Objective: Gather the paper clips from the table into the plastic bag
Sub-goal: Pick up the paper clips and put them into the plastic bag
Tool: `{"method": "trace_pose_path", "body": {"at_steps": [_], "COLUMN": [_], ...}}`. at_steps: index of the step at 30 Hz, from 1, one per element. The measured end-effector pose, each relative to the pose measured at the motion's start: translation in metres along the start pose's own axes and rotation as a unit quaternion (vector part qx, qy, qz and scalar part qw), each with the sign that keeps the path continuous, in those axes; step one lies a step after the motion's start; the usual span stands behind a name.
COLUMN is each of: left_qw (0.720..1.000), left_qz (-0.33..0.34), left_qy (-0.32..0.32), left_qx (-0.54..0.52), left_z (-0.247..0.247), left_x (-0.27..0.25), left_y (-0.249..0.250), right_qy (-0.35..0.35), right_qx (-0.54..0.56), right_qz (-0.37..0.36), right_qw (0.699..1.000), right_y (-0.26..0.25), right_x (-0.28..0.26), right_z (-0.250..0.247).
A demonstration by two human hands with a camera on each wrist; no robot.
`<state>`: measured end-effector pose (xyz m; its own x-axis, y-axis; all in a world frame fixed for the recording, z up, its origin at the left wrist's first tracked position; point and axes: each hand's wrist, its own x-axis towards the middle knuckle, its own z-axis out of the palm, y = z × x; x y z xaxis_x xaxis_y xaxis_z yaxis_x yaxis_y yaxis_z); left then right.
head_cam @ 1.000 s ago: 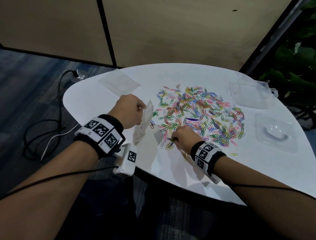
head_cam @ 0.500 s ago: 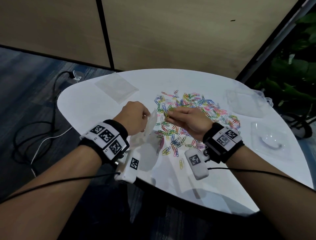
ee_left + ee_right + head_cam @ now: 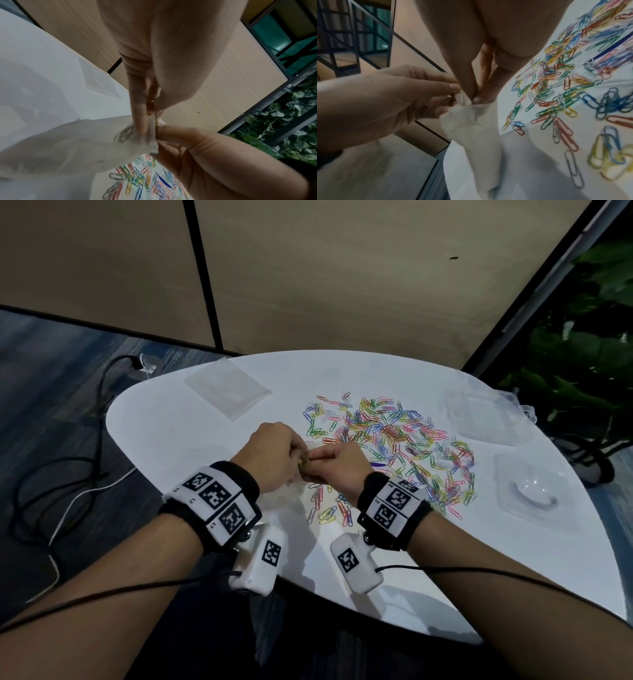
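Over the near edge of the white rounded table (image 3: 178,440), the person's two hands meet at the mouth of a thin, translucent plastic bag (image 3: 72,146). The left hand (image 3: 274,453) pinches the bag's upper rim between thumb and fingers, fingers curled on the film, and the bag hangs down from that grip towards the table edge. The right hand (image 3: 337,465) has its fingertips (image 3: 467,82) bunched together and pushed into the bag's opening; a small yellowish paper clip (image 3: 156,121) shows at the rim between the two hands, and the right wrist view gives a glint of metal between the pinched fingers, so this hand appears closed on a clip. Through the film in the left wrist view, a few grey-looking clips (image 3: 125,133) are already inside the bag, just beside the left fingers. The main spread of coloured paper clips (image 3: 394,440) — red, blue, green, yellow, pink — lies loose on the table beyond and to the right of the hands, with a smaller cluster just below the right wrist. A flat clear plastic bag (image 3: 227,386) lies on the far left of the table, well apart from the hands. Clear plastic packaging (image 3: 486,416) and a clear moulded plastic tray (image 3: 527,494) sit at the right side. Black and white cables (image 3: 68,474) lie on the floor to the left.
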<state>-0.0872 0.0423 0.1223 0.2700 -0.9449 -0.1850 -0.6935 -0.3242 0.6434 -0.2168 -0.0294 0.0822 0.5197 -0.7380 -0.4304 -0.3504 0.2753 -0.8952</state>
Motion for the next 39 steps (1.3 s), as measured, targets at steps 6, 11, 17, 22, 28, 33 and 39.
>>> {"method": "trace_pose_path", "body": {"at_steps": [6,11,17,22,28,33,39], "left_qw": [1.000,1.000,0.999,0.990,0.988,0.991,0.993], "left_qz": [-0.004,-0.015,-0.032,-0.093,-0.098,-0.076,-0.068], "left_qy": [-0.007,-0.002,0.039,0.104,0.119,0.105,0.091], "left_qx": [0.003,0.000,0.010,-0.022,-0.028,-0.032,-0.016], "left_z": [0.002,0.000,-0.023,-0.058,-0.067,-0.058,-0.054], "left_x": [0.001,0.001,0.004,0.001,-0.009,-0.002,0.001], "left_y": [-0.002,-0.003,-0.013,-0.050,-0.065,-0.059,-0.052], "right_qy": [0.025,0.017,-0.010,0.012,-0.099,-0.097,-0.084], "right_qx": [-0.222,-0.309,-0.217,-0.362,-0.677,-0.707,-0.672], "right_qz": [-0.066,-0.108,-0.144,-0.135,-0.189,-0.162,-0.296], "right_qw": [0.973,0.945,0.965,0.922,0.704,0.682,0.673], "right_y": [-0.005,-0.010,-0.031,-0.013,0.032,0.057,0.073], "right_x": [-0.001,0.001,0.003,0.023,0.062,0.084,0.075], "right_z": [-0.001,0.003,-0.006,-0.023,0.019,0.031,0.031]}}
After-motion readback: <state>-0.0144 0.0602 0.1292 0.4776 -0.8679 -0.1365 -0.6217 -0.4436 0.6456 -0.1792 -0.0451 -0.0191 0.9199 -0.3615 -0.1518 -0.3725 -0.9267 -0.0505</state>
